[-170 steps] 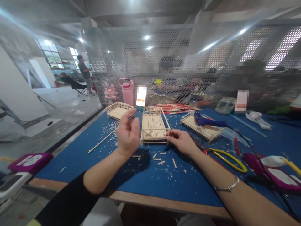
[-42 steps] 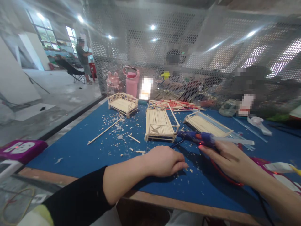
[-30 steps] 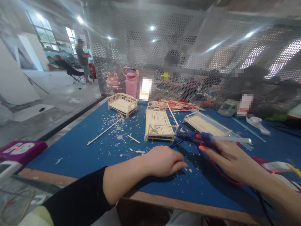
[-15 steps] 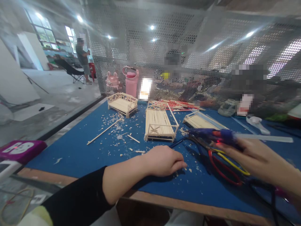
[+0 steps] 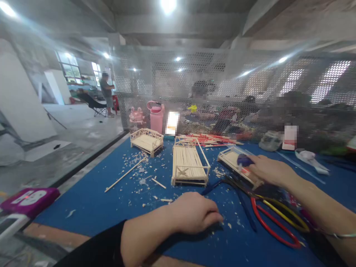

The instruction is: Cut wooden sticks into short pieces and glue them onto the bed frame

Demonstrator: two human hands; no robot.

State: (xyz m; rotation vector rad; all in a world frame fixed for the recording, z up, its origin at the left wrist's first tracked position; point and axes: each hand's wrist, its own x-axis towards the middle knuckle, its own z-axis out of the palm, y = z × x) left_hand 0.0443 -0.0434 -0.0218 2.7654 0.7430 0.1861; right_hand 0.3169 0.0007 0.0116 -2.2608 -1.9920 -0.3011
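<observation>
My left hand (image 5: 194, 213) rests on the blue mat in a loose fist, thumb against the curled fingers, with nothing seen in it. At the right, my right hand (image 5: 264, 168) is closed around a blue hot glue gun (image 5: 244, 160), mostly hidden by the hand. The gun is over a small stick-built frame (image 5: 230, 157); whether they touch I cannot tell. Below that hand lie scissors (image 5: 274, 218) with one red and one yellow handle. Beyond my left hand stands a miniature bed of wooden sticks (image 5: 189, 163), and a second one (image 5: 147, 141) sits farther left.
Red and plain sticks (image 5: 205, 139) lie in a pile at the back. A pink bottle (image 5: 156, 118) and a phone (image 5: 172, 122) stand by the perforated screen. Wood scraps and a long stick (image 5: 125, 174) litter the mat. A purple device (image 5: 30, 202) is at the left edge.
My right hand has moved away from me with the glue gun, turning it from pointing left over the scissors to over the right-hand frame. My view has tilted up; my left hand stays put.
</observation>
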